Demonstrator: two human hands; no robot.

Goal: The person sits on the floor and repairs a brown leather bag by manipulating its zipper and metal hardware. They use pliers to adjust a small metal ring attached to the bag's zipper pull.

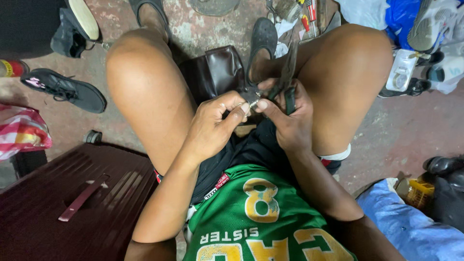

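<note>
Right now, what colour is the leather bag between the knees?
Dark brown leather bag, head view.

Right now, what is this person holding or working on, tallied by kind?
Pliers, gripped in the right hand: 1
Small metal fitting, pinched by the left hand: 1
Dark brown bag, between the knees: 1
Total: 3

The worn, stained concrete floor [396,135] carries a black lace-up sports shoe [65,88], a maroon ribbed hard-shell suitcase [72,203], a red-and-white striped bag [21,133], a crumpled blue cloth [411,227] and, at the top, what seem to be red-handled screwdrivers [307,17].
</note>
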